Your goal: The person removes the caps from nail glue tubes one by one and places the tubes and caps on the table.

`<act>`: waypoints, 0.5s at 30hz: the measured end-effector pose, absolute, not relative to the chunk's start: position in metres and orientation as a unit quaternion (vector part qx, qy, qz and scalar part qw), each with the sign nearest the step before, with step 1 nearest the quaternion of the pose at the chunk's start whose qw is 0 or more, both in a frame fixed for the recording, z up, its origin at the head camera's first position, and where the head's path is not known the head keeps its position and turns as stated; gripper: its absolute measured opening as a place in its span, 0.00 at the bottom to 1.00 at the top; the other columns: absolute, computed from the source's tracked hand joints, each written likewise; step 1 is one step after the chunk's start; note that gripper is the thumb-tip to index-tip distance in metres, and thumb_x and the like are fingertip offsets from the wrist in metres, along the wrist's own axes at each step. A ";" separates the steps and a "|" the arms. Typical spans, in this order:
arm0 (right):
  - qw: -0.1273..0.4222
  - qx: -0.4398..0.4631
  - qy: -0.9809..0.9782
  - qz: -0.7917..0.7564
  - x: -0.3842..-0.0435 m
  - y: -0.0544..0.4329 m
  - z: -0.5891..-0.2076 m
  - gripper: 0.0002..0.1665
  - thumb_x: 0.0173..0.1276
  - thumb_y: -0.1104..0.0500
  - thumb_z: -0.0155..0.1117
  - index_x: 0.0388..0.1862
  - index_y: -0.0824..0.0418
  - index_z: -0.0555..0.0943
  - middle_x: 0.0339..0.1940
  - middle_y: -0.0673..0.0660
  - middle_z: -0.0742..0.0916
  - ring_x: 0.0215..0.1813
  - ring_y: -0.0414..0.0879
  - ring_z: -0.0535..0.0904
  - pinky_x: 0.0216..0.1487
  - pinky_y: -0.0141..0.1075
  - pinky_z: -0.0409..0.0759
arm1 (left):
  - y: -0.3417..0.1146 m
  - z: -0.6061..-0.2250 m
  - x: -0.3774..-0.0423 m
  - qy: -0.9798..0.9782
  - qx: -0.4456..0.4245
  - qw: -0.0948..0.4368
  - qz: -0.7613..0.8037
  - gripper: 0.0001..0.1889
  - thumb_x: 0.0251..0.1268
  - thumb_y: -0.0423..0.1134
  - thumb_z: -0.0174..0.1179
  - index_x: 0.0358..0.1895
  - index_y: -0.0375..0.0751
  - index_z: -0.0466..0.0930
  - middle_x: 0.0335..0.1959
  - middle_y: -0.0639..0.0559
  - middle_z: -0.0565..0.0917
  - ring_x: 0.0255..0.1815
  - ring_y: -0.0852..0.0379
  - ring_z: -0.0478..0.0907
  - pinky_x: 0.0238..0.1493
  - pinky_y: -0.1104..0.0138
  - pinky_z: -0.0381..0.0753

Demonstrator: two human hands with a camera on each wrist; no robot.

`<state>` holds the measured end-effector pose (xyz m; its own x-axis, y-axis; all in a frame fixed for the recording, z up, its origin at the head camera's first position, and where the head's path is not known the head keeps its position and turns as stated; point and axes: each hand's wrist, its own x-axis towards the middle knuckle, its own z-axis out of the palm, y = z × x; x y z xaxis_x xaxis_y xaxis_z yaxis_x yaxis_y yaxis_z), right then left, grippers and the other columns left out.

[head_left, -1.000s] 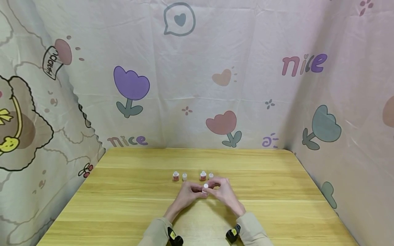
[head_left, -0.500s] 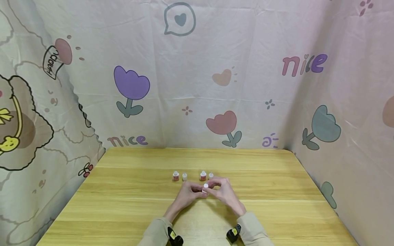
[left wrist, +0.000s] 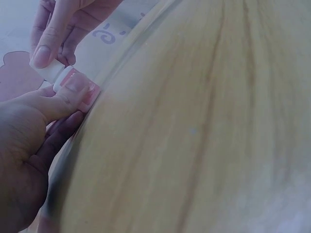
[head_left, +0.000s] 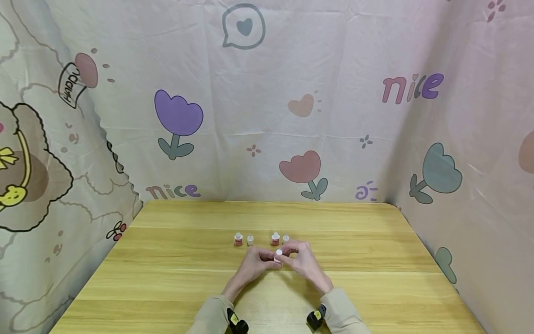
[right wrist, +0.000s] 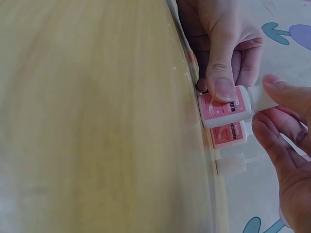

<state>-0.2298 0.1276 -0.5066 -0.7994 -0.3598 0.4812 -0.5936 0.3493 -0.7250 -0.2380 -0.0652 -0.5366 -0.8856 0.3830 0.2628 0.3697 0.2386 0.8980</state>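
Observation:
My left hand (head_left: 255, 263) grips a small white glue bottle (right wrist: 224, 108) with a pink label, thumb pressed on the label. My right hand (head_left: 303, 260) pinches the bottle's white cap (right wrist: 261, 98) between thumb and fingers. Cap and bottle neck meet in line, as the left wrist view also shows. The bottle stands upright low over the table, its lower part mostly hidden by the fingers in the head view. Just beyond the hands is a second, uncapped pink-labelled glue bottle (head_left: 275, 239), with a loose white cap (head_left: 286, 239) beside it, partly behind my right hand.
Farther left stand another uncapped glue bottle (head_left: 238, 240) and its neighbouring white cap (head_left: 250, 240). All rest on a wooden table (head_left: 175, 273). A printed cloth (head_left: 250, 93) hangs along the table's back and both sides.

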 end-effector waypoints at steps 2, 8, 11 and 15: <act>0.119 0.295 -0.812 0.489 -0.230 0.128 -0.506 0.05 0.59 0.64 0.76 0.35 0.60 0.89 0.32 0.56 0.90 0.32 0.39 0.84 0.41 0.33 0.86 | -0.065 -0.536 -0.238 0.786 0.240 0.007 0.570 0.09 0.55 0.36 0.74 0.39 0.42 0.91 0.35 0.45 0.92 0.31 0.69 0.83 0.34 0.76 0.80; 0.107 0.271 -0.810 0.510 -0.229 0.127 -0.505 0.07 0.56 0.62 0.79 0.33 0.59 0.88 0.30 0.55 0.91 0.31 0.37 0.84 0.37 0.33 0.85 | -0.065 -0.537 -0.238 0.783 0.233 0.005 0.576 0.08 0.54 0.36 0.75 0.39 0.43 0.92 0.34 0.47 0.92 0.31 0.67 0.84 0.34 0.76 0.80; 0.109 0.260 -0.814 0.508 -0.229 0.126 -0.504 0.07 0.56 0.62 0.79 0.31 0.59 0.87 0.28 0.56 0.91 0.30 0.38 0.84 0.36 0.32 0.84 | -0.065 -0.537 -0.237 0.784 0.231 0.003 0.576 0.08 0.54 0.36 0.75 0.39 0.43 0.92 0.34 0.47 0.92 0.31 0.67 0.84 0.34 0.76 0.80; 0.117 0.265 -0.818 0.497 -0.229 0.125 -0.505 0.06 0.56 0.66 0.78 0.31 0.63 0.87 0.28 0.60 0.90 0.29 0.46 0.86 0.35 0.32 0.84 | -0.065 -0.537 -0.237 0.786 0.233 0.001 0.573 0.09 0.54 0.36 0.75 0.39 0.43 0.92 0.34 0.46 0.92 0.32 0.68 0.85 0.35 0.76 0.81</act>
